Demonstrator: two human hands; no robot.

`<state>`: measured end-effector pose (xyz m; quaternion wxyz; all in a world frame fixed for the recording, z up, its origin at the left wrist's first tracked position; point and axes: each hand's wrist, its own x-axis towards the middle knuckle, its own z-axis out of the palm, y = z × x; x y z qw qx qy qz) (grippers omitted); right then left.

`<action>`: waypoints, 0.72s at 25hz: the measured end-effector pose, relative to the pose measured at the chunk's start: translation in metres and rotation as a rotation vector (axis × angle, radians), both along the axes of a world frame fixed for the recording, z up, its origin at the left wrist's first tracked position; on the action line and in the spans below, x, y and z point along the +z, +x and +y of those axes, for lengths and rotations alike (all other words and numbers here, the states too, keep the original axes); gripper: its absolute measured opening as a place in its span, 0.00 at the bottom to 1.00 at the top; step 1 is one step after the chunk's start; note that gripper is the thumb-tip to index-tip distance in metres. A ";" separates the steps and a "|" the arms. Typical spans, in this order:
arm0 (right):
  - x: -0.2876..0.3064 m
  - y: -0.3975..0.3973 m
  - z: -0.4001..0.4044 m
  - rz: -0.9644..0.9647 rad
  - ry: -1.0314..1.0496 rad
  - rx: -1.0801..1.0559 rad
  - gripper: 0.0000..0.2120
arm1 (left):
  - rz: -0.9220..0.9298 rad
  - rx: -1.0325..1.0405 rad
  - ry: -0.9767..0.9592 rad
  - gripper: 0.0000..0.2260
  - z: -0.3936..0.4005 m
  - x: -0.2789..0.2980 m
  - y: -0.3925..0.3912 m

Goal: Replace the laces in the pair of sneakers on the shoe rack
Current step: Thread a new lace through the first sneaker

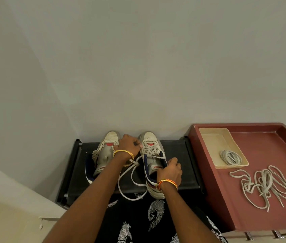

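Top shelf of the black shoe rack (177, 174), and both sneakers sit side by side with toes pointing to twelve o'clock, up against the pale wall (138, 58). The left sneaker (103, 151) is off-white and scuffed, with a red patch on the tongue, a navy lining and no lace through its eyelets. The right sneaker (153, 155) matches it, same red patch and navy collar with a red-striped side, and a pale grey lace (133, 174) is crossed through its front eyelets, the loose ends looping down toward six o'clock and over the front edge of the shelf. The left hand (129, 142) reaches in between the two toes, fingers curled and pinching the lace at the shoe's nine o'clock side. The right hand (171, 170) is clamped on the right sneaker's collar at its four o'clock side, fingers wrapped over the rim. Off at three o'clock stands a maroon tray table (265, 137); in its far corner a cream tray (208, 135) holds a coiled lace (230, 157), and a tangle of loose laces (265, 185) lies on the maroon surface just toward five o'clock from it.
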<state>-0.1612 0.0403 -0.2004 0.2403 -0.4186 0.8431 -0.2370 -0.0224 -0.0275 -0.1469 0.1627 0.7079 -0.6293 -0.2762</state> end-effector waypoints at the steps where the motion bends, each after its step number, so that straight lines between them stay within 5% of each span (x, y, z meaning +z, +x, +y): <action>1: 0.000 0.001 0.000 0.011 0.001 0.006 0.17 | -0.010 0.017 -0.016 0.05 -0.002 0.005 0.001; 8: 0.001 0.003 0.007 0.030 0.030 0.025 0.21 | 0.161 0.099 -0.079 0.04 -0.005 0.018 0.001; 13: 0.004 0.001 0.006 0.087 -0.052 0.112 0.20 | 0.613 0.287 0.083 0.08 0.004 0.011 -0.013; 18: 0.003 0.001 0.003 -0.063 -0.210 0.137 0.23 | 0.770 0.314 0.174 0.10 0.010 0.017 -0.019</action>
